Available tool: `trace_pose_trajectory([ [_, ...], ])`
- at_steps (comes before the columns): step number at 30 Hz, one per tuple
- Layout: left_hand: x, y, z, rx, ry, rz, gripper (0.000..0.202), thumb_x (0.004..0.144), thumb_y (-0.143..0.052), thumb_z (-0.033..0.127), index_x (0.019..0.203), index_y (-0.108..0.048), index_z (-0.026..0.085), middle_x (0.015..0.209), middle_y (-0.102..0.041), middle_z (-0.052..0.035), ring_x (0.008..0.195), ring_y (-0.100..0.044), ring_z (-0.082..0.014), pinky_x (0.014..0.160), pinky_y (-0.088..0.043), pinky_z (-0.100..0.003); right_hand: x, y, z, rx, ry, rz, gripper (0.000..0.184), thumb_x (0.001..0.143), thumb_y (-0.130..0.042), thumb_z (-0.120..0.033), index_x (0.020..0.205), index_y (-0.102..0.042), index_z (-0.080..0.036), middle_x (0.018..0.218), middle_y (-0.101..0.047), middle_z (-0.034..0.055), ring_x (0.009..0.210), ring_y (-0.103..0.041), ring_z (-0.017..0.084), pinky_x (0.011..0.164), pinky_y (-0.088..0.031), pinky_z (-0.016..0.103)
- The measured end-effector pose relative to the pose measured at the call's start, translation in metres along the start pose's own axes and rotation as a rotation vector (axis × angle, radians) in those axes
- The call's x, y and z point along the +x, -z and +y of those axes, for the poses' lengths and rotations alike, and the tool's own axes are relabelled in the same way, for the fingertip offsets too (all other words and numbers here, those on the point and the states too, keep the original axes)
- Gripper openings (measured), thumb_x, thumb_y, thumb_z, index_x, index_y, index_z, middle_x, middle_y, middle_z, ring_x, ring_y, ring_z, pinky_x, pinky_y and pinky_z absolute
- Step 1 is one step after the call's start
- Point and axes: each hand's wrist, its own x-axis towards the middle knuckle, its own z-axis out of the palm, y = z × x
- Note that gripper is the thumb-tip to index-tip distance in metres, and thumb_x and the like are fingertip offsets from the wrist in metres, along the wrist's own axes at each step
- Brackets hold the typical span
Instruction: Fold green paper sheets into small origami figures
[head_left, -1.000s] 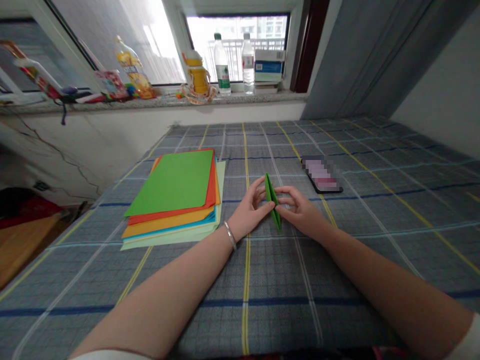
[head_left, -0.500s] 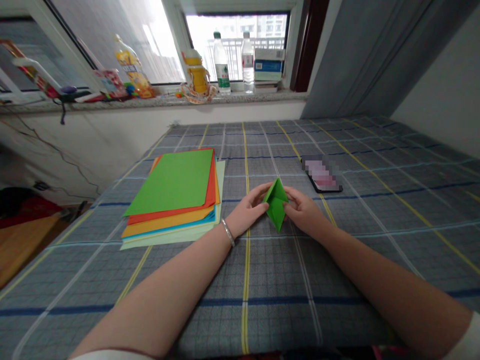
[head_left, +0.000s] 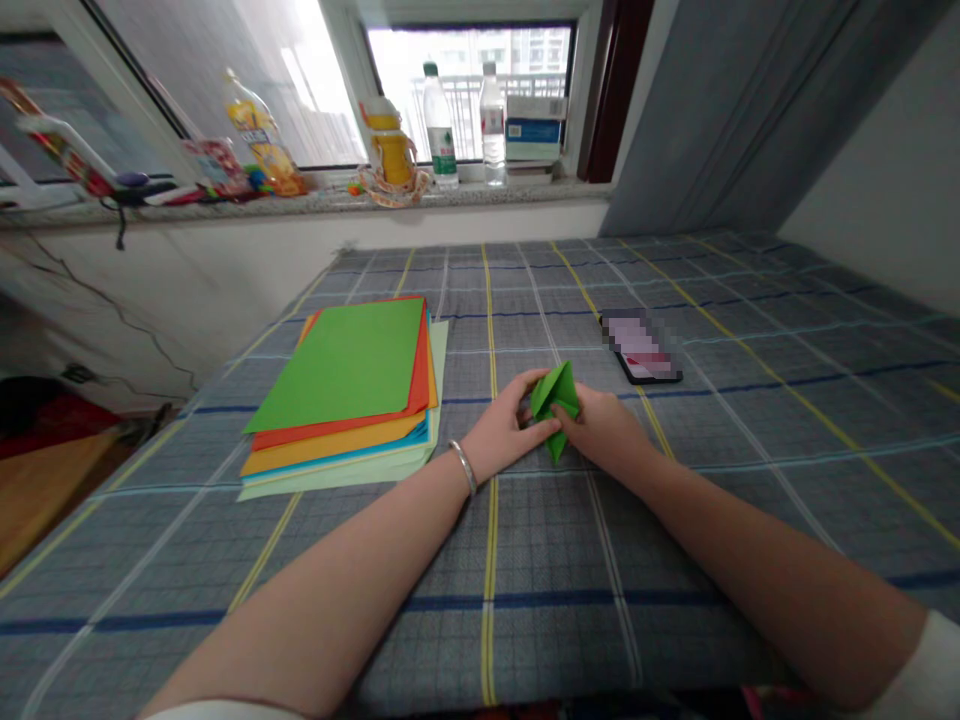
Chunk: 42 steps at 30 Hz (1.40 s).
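Observation:
A small folded piece of green paper with pointed ends is held between both hands, just above the checked cloth. My left hand, with a silver bangle at the wrist, grips it from the left, its thumb across the lower front. My right hand pinches the paper from the right, thumb and fingers near its middle. The upper part of the paper shows an opened fold, and its lower tip points toward me. Some fingertips are hidden behind the paper.
To the left lies a stack of coloured paper, green on top. A phone rests to the right on the checked cloth. Bottles, among them a green-capped one, and a box line the windowsill.
The paper's shape has changed: its upper flap now leans to the right and stands open. Both thumbs have moved inward over its front, and the right hand has come closer to its middle.

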Motion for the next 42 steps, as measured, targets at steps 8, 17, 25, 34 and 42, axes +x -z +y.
trace_pose_trajectory([
  [8,0.003,0.009,-0.006,0.044,-0.021,0.003,0.045,0.084,-0.05,0.014,0.129,-0.05,0.02,0.131,-0.054,-0.0091,0.126,-0.047,-0.0221,0.111,-0.031,-0.044,0.009,-0.006,0.023,0.469,0.088,-0.081,0.041,0.087,-0.048,-0.031,0.125,-0.058,-0.022,0.079,-0.069,0.0019,0.051,-0.056,0.013,0.052,-0.045,0.027],
  [17,0.001,0.03,0.001,0.396,-0.182,-0.168,0.051,0.085,-0.059,0.023,0.134,-0.045,0.022,0.14,-0.047,-0.0126,0.131,-0.042,-0.0243,0.111,-0.029,-0.048,0.015,-0.003,0.046,0.57,0.127,-0.226,0.045,0.085,-0.05,-0.027,0.128,-0.058,-0.031,0.093,-0.071,-0.0013,0.047,-0.051,0.008,0.049,-0.046,0.025],
  [25,0.003,0.039,-0.005,0.731,-0.231,-0.272,0.053,0.084,-0.061,0.024,0.135,-0.043,0.023,0.138,-0.049,-0.0121,0.129,-0.044,-0.0247,0.106,-0.036,-0.048,0.025,-0.003,0.059,0.284,0.388,-0.14,0.042,0.082,-0.054,-0.018,0.121,-0.064,-0.03,0.098,-0.07,0.0018,0.088,-0.062,0.016,0.082,-0.047,0.032],
  [34,-0.001,0.039,-0.005,0.871,-0.248,-0.284,0.051,0.086,-0.058,0.024,0.134,-0.043,0.021,0.133,-0.049,-0.0118,0.122,-0.047,-0.024,0.102,-0.04,-0.044,0.026,0.001,0.063,0.118,0.432,-0.161,0.041,0.083,-0.058,-0.019,0.122,-0.063,-0.032,0.079,-0.058,0.0,0.074,-0.055,0.014,0.072,-0.042,0.027],
  [42,-0.001,0.033,0.009,1.061,-0.32,-0.352,0.049,0.084,-0.053,0.02,0.132,-0.046,0.018,0.124,-0.055,-0.0123,0.112,-0.053,-0.0243,0.097,-0.044,-0.041,0.026,0.004,0.062,0.096,0.399,-0.233,0.042,0.082,-0.062,-0.025,0.123,-0.062,-0.03,0.077,-0.054,0.0,0.069,-0.051,0.014,0.066,-0.041,0.026],
])
